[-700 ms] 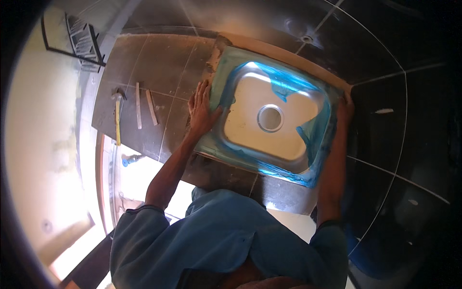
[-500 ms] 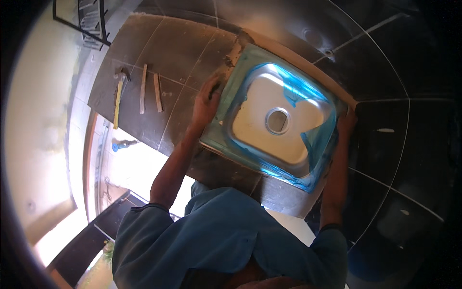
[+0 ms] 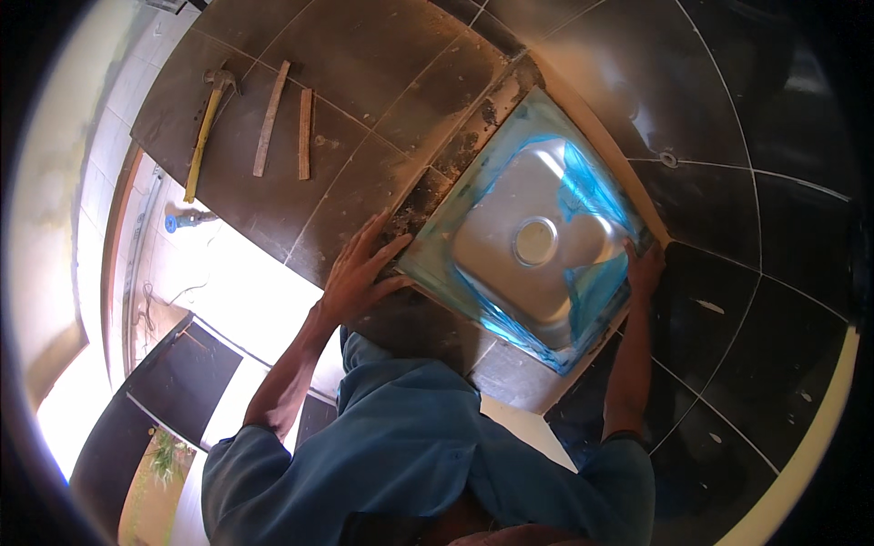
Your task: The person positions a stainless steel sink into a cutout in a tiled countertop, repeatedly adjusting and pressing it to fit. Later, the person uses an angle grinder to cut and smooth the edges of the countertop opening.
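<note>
A square stainless-steel sink [image 3: 492, 232] lies at an angle in the tiled countertop, with torn blue protective film [image 3: 583, 196] clinging to its rim and bowl. The round drain hole sits in the middle of the bowl. My left hand [image 3: 364, 268] is spread open by the sink's left corner, its thumb and fingers reaching to the rim and the counter beside it. With bent fingers, my right hand [image 3: 645, 268] grips the sink's right edge close to the wall. Its fingertips are partly hidden.
A yellow-handled claw hammer [image 3: 208, 132] and two wooden strips, one left [image 3: 271, 118] and one right [image 3: 305, 136], lie on the counter. Dark wall tiles [image 3: 719, 214] rise behind and right of the sink. A blue-handled valve [image 3: 182, 221] shows below the counter's left edge.
My left hand has slid from the sink's left side toward its near left corner, fingers spreading. A dirty, rough strip of counter beside the sink's left side now shows more. The view has turned.
</note>
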Available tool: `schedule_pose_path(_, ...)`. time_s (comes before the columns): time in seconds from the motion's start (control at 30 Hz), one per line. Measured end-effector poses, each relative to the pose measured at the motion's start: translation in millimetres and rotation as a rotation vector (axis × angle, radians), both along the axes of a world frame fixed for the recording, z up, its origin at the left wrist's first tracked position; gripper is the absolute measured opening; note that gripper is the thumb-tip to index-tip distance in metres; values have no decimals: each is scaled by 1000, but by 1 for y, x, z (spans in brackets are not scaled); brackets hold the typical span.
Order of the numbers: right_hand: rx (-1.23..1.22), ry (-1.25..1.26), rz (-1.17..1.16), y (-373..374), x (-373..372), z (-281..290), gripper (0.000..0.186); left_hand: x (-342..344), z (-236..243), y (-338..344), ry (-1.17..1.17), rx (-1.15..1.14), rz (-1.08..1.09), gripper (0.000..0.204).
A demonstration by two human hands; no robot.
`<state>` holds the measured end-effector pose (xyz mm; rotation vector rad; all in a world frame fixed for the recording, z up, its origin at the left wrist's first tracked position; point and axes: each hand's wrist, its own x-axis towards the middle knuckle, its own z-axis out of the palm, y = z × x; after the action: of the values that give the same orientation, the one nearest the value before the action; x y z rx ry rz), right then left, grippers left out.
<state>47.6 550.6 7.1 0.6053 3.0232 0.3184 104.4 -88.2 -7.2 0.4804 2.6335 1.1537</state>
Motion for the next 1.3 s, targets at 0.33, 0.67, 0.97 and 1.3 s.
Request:
schedule_pose_path(0.33, -101, -10, 94, 17, -3, 1, 95, 1, 3, -9, -175, 212, 53, 44)
schedule_pose_path(0.67, -117, 54, 131, 20, -3, -21, 94, 5, 3, -13, -281, 322, 233, 39)
schedule_pose_path(0.97, -66, 22, 7, 19, 7, -14, 97, 15, 24, 1, -410, 384, 316, 32)
schedule_pose_path(1.3, 36, 131, 126, -3, 2, -13, 95, 38, 28, 23, -127, 0, 175, 50)
